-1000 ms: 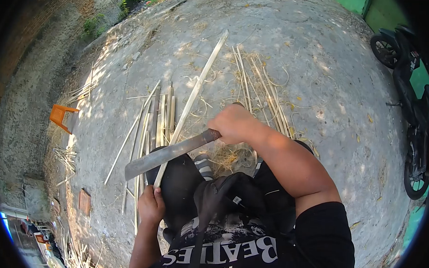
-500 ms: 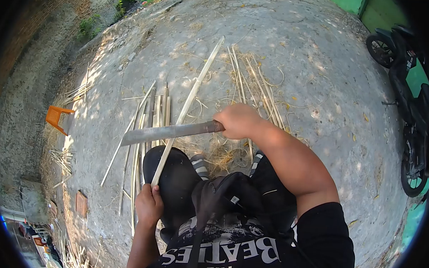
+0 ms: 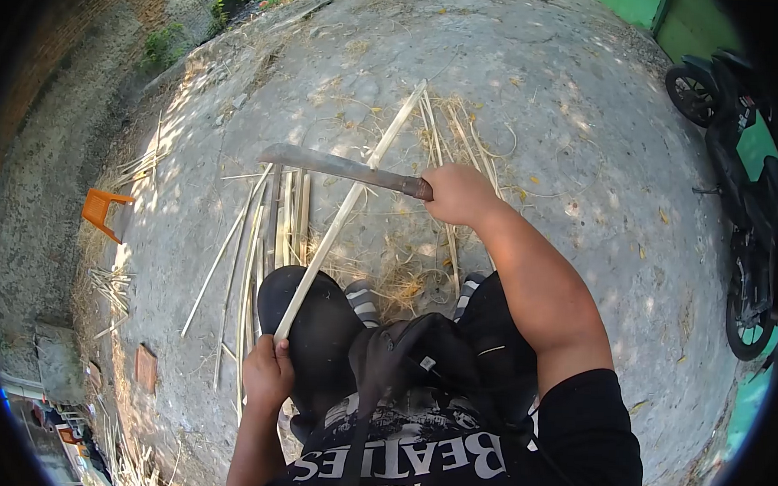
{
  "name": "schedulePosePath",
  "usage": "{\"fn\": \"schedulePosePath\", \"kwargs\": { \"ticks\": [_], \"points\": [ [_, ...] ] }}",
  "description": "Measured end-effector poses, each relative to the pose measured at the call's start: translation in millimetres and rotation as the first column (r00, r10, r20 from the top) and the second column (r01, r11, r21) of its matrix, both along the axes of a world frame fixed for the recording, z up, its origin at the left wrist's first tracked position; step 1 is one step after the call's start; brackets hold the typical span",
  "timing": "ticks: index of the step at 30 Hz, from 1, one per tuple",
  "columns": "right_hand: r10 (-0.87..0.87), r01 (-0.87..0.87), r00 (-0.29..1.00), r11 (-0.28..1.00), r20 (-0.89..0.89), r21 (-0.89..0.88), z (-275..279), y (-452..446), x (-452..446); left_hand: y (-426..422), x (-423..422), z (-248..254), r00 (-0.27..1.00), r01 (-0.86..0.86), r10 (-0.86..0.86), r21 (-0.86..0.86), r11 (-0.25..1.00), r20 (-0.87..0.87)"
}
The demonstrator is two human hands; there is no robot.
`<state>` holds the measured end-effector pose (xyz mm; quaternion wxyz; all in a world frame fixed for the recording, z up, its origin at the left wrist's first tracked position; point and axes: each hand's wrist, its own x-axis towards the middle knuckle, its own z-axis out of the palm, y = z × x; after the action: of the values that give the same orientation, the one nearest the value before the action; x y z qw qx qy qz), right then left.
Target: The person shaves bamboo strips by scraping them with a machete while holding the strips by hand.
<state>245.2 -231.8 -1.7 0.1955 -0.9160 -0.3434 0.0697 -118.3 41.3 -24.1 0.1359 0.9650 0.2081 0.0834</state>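
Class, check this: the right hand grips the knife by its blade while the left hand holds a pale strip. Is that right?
Not quite. The head view shows the right hand gripping the knife by its handle; the left hand does hold a pale strip.

You get dappled daylight on the concrete ground (image 3: 593, 330), brightest near the brick wall (image 3: 69, 116); fisheye distortion bends your black-cornered view.

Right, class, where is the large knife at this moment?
In the head view, the large knife is above and left of centre, its handle in the right hand, its blade crossing the long pale strip held by the left hand.
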Motion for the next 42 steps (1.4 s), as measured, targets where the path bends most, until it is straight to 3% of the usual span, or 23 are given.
{"fn": "schedulePosePath", "kwargs": {
  "ticks": [7, 10, 13, 16, 22, 25, 29, 33, 36, 42],
  "points": [
    [0.390, -0.373, 0.920, 0.899, 0.029, -0.228, 8.9, 35.5, -50.4, -3.8, 1.0, -0.2, 1.000, -0.008, 0.008, 0.012, 1.000, -0.005],
    [0.474, -0.450, 0.879, 0.864, 0.061, -0.224, 10.2, 44.7, -48.0, -1.0, -5.4, -7.8, 0.996, -0.007, 0.006, 0.010, 1.000, 0.083],
    [0.130, -0.131, 0.984, 0.991, 0.124, -0.004, -8.0, 23.2, -0.6, 6.6, -11.8, -14.6, 0.993, -0.072, 0.085, -0.143, 0.987, 0.084],
    [-0.118, 0.118, 0.993, 0.993, -0.007, 0.005, 1.2, -0.4, 20.7, 4.0, -3.5, -11.5, 0.992, -0.095, 0.104, -0.121, 0.988, 0.078],
    [-0.029, 0.025, 0.992, 0.999, -0.121, -0.035, 7.4, 1.8, -5.0, -3.1, 4.3, -0.8, 0.993, -0.114, 0.117, -0.103, 0.988, 0.019],
    [0.171, -0.179, 0.975, 0.983, -0.141, -0.044, 4.6, 12.2, -20.9, -5.7, 6.8, -1.1, 0.993, -0.109, 0.112, -0.095, 0.989, 0.026],
    [0.419, -0.407, 0.907, 0.895, 0.031, -0.185, 6.8, 39.4, -50.6, -4.5, 4.0, 3.2, 0.996, -0.094, 0.094, -0.031, 0.995, -0.010],
    [0.366, -0.359, 0.930, 0.922, 0.027, -0.146, 1.4, 36.8, -31.7, 6.2, -6.3, -10.8, 0.995, -0.068, 0.074, -0.094, 0.993, 0.063],
    [0.299, -0.286, 0.951, 0.947, 0.075, -0.149, -5.4, 36.1, -11.4, 6.6, 1.1, -14.6, 0.995, -0.042, 0.045, -0.039, 0.998, 0.092],
    [0.295, -0.293, 0.954, 0.955, 0.059, -0.040, -5.5, 34.7, -46.5, -0.3, 4.1, -6.1, 0.990, -0.103, 0.114, -0.129, 0.986, 0.080]
  ]
}}
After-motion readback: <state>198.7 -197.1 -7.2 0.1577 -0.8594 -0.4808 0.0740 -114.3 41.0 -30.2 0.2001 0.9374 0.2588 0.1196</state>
